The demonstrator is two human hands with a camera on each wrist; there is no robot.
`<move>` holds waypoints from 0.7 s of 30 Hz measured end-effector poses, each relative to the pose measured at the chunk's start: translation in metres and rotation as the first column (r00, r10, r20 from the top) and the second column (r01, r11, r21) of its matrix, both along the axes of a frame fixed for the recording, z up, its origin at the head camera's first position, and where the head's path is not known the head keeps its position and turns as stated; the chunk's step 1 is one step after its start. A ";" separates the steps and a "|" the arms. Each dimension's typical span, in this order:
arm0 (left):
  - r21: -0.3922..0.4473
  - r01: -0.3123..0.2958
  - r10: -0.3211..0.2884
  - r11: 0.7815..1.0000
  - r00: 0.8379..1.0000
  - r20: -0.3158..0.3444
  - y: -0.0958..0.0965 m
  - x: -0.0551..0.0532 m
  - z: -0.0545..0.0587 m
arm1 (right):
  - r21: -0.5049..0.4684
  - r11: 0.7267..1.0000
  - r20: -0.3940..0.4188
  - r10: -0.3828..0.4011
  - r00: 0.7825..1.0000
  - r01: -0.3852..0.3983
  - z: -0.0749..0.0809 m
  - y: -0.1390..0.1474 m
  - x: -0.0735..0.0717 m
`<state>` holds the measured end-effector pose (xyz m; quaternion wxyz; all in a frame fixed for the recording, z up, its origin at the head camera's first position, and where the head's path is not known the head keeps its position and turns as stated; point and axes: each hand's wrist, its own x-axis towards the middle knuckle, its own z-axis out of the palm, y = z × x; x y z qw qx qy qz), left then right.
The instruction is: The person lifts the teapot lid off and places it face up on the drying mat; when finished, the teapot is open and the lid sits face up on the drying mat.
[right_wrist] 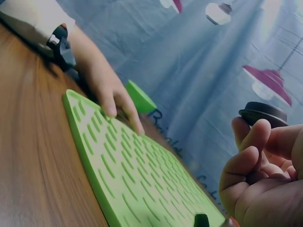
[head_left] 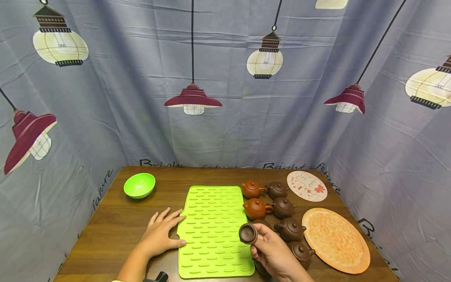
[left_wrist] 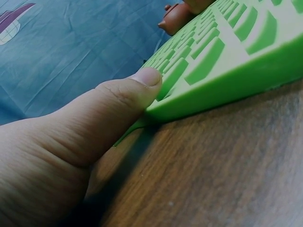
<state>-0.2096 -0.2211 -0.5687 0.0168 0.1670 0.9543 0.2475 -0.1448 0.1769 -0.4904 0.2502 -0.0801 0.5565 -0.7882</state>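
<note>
— How is the dark brown teapot gripped?
— It is clasped in the curled fingers of the right hand, raised above the near right edge of the green mat; its lid seems to be missing.

— And the left hand?
— It is laid flat, fingers straight, against the mat's left edge on the wooden table.

Seven teapots plus one dark cup, one green ridged mat, one green bowl, two round coasters, two hands.
</note>
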 end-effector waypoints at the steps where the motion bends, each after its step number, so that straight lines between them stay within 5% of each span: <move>1: -0.001 0.000 0.000 1.000 1.000 -0.001 0.000 0.000 0.000 | -0.002 1.000 -0.003 0.006 1.000 -0.006 0.000 -0.002 0.000; 21: 0.015 0.004 -0.004 1.000 1.000 -0.005 0.000 0.001 0.000 | 0.045 0.998 0.031 0.046 0.998 -0.047 0.000 -0.058 -0.003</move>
